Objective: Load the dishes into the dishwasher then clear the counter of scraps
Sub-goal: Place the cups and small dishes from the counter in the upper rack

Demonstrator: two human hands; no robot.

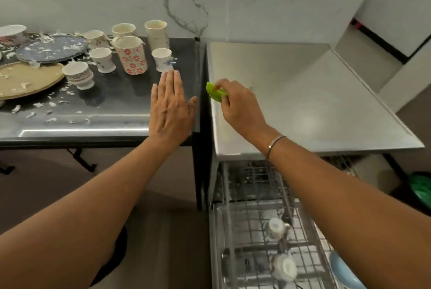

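My left hand (171,104) is flat and open, hovering over the right end of the dark counter (121,111), just in front of a small white cup (162,59). My right hand (235,104) pinches a small green scraper-like piece (213,94) at the left edge of the steel dishwasher top (303,102). Several cups stand on the counter, among them a tall one with red flowers (131,55). A blue plate (52,48) and a tan plate (25,78) lie at the left, with white scraps (50,104) scattered around them.
Below the steel top the dishwasher rack (256,242) is pulled out, holding two upturned white cups (276,227) and a blue dish (345,272) at its right edge. A patterned bowl (12,34) sits at the far left. A green object (422,188) lies on the floor at right.
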